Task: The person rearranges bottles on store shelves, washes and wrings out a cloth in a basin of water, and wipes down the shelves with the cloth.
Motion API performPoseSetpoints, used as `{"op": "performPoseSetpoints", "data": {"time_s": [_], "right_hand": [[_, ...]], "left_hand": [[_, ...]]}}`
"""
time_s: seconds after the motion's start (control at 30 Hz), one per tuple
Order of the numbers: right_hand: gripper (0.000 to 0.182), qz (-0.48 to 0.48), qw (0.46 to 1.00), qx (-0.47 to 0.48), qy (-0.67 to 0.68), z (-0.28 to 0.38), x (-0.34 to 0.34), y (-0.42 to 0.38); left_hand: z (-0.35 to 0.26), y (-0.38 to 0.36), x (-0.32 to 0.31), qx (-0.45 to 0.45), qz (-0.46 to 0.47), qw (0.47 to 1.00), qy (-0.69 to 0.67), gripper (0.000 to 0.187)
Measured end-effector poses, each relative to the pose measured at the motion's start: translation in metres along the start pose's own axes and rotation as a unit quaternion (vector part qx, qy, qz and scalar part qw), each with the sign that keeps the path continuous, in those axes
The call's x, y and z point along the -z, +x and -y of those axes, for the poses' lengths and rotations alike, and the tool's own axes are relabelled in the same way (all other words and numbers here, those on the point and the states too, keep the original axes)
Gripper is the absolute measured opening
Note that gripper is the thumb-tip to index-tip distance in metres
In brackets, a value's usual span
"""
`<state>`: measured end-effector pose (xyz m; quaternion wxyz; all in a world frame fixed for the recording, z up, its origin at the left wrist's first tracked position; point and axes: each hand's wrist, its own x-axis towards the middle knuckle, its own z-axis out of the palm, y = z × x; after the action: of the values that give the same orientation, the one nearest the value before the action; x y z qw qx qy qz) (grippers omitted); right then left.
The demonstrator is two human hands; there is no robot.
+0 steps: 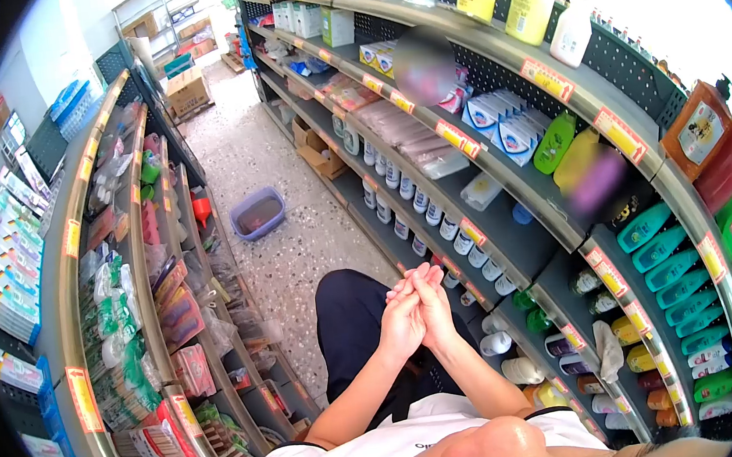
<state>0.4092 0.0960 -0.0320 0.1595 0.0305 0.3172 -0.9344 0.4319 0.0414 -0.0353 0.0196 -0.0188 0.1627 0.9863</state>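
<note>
My left hand [402,324] and my right hand [434,312] are pressed together in front of my body, above my dark trousers [345,314]. Their fingers are closed against each other, and no object shows between them. The inner sides of the palms are hidden. Neither hand touches a shelf. Nearest on the right are lower shelves with rows of white bottles [477,256]. A grey-white cloth [608,351] hangs over a shelf edge further right.
Shelving lines both sides of a speckled-floor aisle [287,276]. A purple basin [258,213] stands on the floor ahead. Cardboard boxes [187,91] sit at the far end. Packaged goods fill the left rack; teal bottles [671,264] and yellow bottles [527,0] stand on the right.
</note>
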Motion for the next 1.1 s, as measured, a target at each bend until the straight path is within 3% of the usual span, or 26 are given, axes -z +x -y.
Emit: {"op": "performPoseSetpoints", "data": {"time_s": [0.03, 0.07, 0.23, 0.27, 0.4, 0.57, 0.73, 0.8, 0.83, 0.93, 1.03, 1.1], "right_hand": [[0.022, -0.007, 1.0, 0.002, 0.003, 0.003, -0.005, -0.005], [0.026, -0.024, 0.995, 0.014, -0.098, 0.013, -0.009, -0.014], [0.033, -0.036, 0.995, -0.009, -0.093, 0.01, 0.019, -0.031], [0.035, -0.036, 0.994, -0.011, -0.102, 0.011, 0.021, -0.034], [0.036, -0.074, 0.988, 0.028, -0.13, 0.015, 0.02, -0.042], [0.046, -0.109, 0.969, 0.101, -0.2, -0.003, 0.044, -0.037], [0.052, -0.186, 0.932, 0.176, -0.255, 0.0, 0.023, -0.049], [0.039, -0.105, 0.958, 0.12, -0.24, 0.019, 0.027, -0.06], [0.033, -0.063, 0.966, 0.092, -0.232, 0.025, 0.029, -0.063], [0.036, -0.12, 0.956, 0.131, -0.235, 0.023, 0.037, -0.057], [0.038, -0.164, 0.946, 0.138, -0.244, 0.027, 0.046, -0.046], [0.038, -0.173, 0.94, 0.163, -0.245, 0.035, 0.047, -0.041]], "left_hand": [[0.004, -0.003, -0.001, -0.015, -0.002, 0.999, 0.043, 0.044], [0.009, -0.007, -0.004, -0.028, -0.005, 0.996, 0.087, 0.044], [0.037, -0.024, -0.011, -0.07, -0.052, 0.969, 0.231, 0.042], [0.04, -0.028, -0.013, -0.084, -0.081, 0.922, 0.369, 0.04], [0.051, -0.034, -0.016, -0.137, -0.05, 0.925, 0.352, 0.039], [0.054, -0.043, -0.021, -0.214, -0.018, 0.873, 0.438, 0.042], [0.059, -0.046, -0.005, -0.263, 0.046, 0.815, 0.514, 0.05], [0.058, -0.048, -0.001, -0.27, 0.07, 0.791, 0.544, 0.054], [0.057, -0.049, -0.001, -0.268, 0.084, 0.768, 0.576, 0.055], [0.057, -0.05, 0.004, -0.277, 0.114, 0.673, 0.676, 0.059], [0.057, -0.046, 0.004, -0.299, 0.152, 0.615, 0.714, 0.058], [0.058, -0.047, 0.004, -0.27, 0.15, 0.651, 0.693, 0.053]]}}
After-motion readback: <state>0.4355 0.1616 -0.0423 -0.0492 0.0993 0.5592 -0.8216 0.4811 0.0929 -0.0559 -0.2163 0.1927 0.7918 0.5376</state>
